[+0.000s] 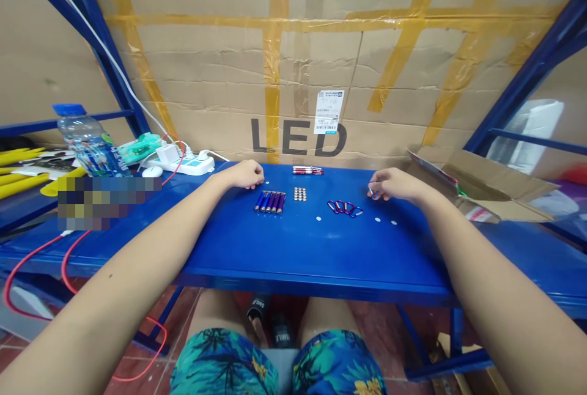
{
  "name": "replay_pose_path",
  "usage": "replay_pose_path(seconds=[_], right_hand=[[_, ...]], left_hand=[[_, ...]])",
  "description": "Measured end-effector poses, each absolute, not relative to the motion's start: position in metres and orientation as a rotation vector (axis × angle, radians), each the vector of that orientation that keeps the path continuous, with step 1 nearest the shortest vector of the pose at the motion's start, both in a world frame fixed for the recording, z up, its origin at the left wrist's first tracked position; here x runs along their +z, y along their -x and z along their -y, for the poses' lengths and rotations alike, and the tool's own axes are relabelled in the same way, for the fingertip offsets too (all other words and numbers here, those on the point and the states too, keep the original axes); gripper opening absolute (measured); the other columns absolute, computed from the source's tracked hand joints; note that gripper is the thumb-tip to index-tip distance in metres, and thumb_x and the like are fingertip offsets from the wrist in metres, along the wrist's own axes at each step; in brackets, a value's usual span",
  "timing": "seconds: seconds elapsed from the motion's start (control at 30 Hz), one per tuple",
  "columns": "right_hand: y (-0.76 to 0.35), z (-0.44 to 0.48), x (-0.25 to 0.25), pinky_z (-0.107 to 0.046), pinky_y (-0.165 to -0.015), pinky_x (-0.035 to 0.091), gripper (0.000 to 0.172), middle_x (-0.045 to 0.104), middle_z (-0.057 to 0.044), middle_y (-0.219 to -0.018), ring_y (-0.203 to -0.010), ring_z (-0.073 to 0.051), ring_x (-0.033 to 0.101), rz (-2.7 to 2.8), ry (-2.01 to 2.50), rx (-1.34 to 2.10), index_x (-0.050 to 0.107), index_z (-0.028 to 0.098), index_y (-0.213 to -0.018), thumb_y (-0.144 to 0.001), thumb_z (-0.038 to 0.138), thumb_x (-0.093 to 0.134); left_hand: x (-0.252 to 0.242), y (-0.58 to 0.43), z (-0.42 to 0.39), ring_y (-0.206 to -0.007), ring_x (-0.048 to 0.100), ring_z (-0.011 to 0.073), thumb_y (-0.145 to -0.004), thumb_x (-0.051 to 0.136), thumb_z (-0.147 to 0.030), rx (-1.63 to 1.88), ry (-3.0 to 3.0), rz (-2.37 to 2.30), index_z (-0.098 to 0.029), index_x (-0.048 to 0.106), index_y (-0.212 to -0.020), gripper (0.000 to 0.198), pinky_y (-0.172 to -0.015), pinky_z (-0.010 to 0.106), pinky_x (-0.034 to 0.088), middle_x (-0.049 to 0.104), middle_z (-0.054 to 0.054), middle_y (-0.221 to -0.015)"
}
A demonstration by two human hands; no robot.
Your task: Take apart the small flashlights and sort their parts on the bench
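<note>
Right grip [395, 184] pinching small metal piece [370, 190]

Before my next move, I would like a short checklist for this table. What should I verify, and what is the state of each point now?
1. Left hand free: ok, nothing shows in it.
2. Right hand free: not ok, a small metal piece shows at its fingertips.
3. Blue-purple mini flashlights lined up side by side: ok.
4. Silver button cells in a tidy block: ok.
5. Purple and blue carabiners lying apart from each other: cannot tell, they seem to overlap in their row.
</note>
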State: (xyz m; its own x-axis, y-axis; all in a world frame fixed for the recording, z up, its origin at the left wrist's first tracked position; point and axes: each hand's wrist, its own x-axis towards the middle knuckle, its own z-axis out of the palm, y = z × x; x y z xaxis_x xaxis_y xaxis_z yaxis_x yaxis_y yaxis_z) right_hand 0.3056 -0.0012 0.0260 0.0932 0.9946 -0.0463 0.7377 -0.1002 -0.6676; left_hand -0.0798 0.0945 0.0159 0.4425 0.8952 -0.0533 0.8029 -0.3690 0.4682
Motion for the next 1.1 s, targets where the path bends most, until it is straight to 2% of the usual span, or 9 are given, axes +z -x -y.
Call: replay_pose_path(seconds=[0.1, 0.17, 0.23, 0.3, 0.43, 0.57, 0.67, 0.8, 1.1], right_hand=[[-0.310, -0.003, 0.020, -0.021, -0.046, 0.037, 0.010, 0.060, -0.002, -0.060, -0.051, -0.009, 0.048, 1.709, 1.918, 0.712, 0.063, 0.013, -0.068, -0.078, 0.013, 0.064], [-0.311, -0.006, 0.016, -0.021, -0.044, 0.034, 0.003, 0.058, 0.000, -0.060, -0.049, -0.008, 0.043, 1.699, 1.918, 0.768, 0.068, 0.014, -0.077, -0.075, 0.015, 0.066], [-0.312, -0.008, 0.014, -0.021, -0.043, 0.033, 0.017, 0.058, 0.002, -0.060, -0.047, -0.008, 0.042, 1.692, 1.929, 0.808, 0.070, 0.015, -0.089, -0.072, 0.014, 0.067], [-0.313, -0.008, 0.013, -0.022, -0.042, 0.032, 0.022, 0.059, 0.001, -0.062, -0.047, -0.008, 0.042, 1.706, 1.966, 0.788, 0.068, 0.016, -0.090, -0.069, 0.012, 0.066], [-0.318, -0.009, 0.014, -0.024, -0.045, 0.034, 0.016, 0.062, -0.001, -0.065, -0.051, -0.010, 0.048, 1.812, 2.050, 0.631, 0.068, 0.016, -0.082, -0.068, 0.013, 0.062], [-0.326, -0.015, 0.015, -0.025, -0.058, 0.043, 0.031, 0.067, -0.001, -0.073, -0.065, -0.014, 0.056, 2.035, 1.894, 0.553, 0.074, 0.018, -0.092, -0.063, 0.014, 0.062], [-0.329, -0.017, 0.016, -0.027, -0.065, 0.045, 0.028, 0.069, -0.001, -0.077, -0.071, -0.016, 0.059, 2.146, 1.809, 0.626, 0.075, 0.019, -0.087, -0.061, 0.020, 0.063], [-0.332, -0.012, 0.021, -0.028, -0.060, 0.043, 0.017, 0.065, -0.001, -0.066, -0.065, -0.017, 0.056, 2.201, 1.838, 0.727, 0.070, 0.019, -0.075, -0.061, 0.027, 0.063], [-0.315, 0.014, 0.041, -0.028, -0.057, 0.042, 0.014, 0.061, -0.002, -0.059, -0.057, -0.015, 0.054, 2.378, 1.927, 0.982, 0.068, 0.017, -0.069, -0.062, 0.029, 0.066]], left_hand=[[0.017, 0.080, -0.095, -0.059, 0.059, 0.0144, -0.074, 0.056, -0.026, 0.252, -2.280, -1.444, -0.015, 0.063, -0.076, 0.013, -0.058, 0.026, 0.045, 0.066, 0.006, -0.069], [0.018, 0.080, -0.094, -0.060, 0.059, 0.0150, -0.072, 0.057, -0.027, 0.240, -2.282, -1.448, -0.016, 0.064, -0.076, 0.014, -0.059, 0.026, 0.046, 0.067, 0.006, -0.070], [0.019, 0.079, -0.094, -0.062, 0.060, 0.0160, -0.071, 0.057, -0.028, 0.244, -2.282, -1.445, -0.016, 0.064, -0.076, 0.014, -0.059, 0.027, 0.046, 0.068, 0.006, -0.071], [0.020, 0.079, -0.093, -0.064, 0.061, 0.0164, -0.071, 0.058, -0.028, 0.243, -2.285, -1.441, -0.016, 0.064, -0.076, 0.014, -0.059, 0.027, 0.045, 0.068, 0.007, -0.073], [0.021, 0.078, -0.091, -0.062, 0.060, 0.0152, -0.071, 0.058, -0.028, 0.237, -2.288, -1.451, -0.016, 0.063, -0.076, 0.014, -0.059, 0.026, 0.045, 0.067, 0.006, -0.071], [0.022, 0.078, -0.090, -0.061, 0.060, 0.0158, -0.072, 0.058, -0.029, 0.237, -2.286, -1.455, -0.016, 0.064, -0.076, 0.014, -0.059, 0.027, 0.046, 0.067, 0.006, -0.070], [0.022, 0.078, -0.089, -0.060, 0.060, 0.0162, -0.073, 0.057, -0.028, 0.241, -2.289, -1.469, -0.016, 0.064, -0.076, 0.014, -0.058, 0.027, 0.047, 0.067, 0.006, -0.069], [0.021, 0.077, -0.088, -0.061, 0.060, 0.0165, -0.073, 0.057, -0.027, 0.243, -2.293, -1.476, -0.016, 0.064, -0.075, 0.013, -0.058, 0.027, 0.047, 0.067, 0.006, -0.072], [0.020, 0.078, -0.091, -0.060, 0.060, 0.0170, -0.074, 0.056, -0.030, 0.233, -2.322, -1.486, -0.017, 0.064, -0.077, 0.016, -0.058, 0.028, 0.047, 0.067, 0.006, -0.071]])
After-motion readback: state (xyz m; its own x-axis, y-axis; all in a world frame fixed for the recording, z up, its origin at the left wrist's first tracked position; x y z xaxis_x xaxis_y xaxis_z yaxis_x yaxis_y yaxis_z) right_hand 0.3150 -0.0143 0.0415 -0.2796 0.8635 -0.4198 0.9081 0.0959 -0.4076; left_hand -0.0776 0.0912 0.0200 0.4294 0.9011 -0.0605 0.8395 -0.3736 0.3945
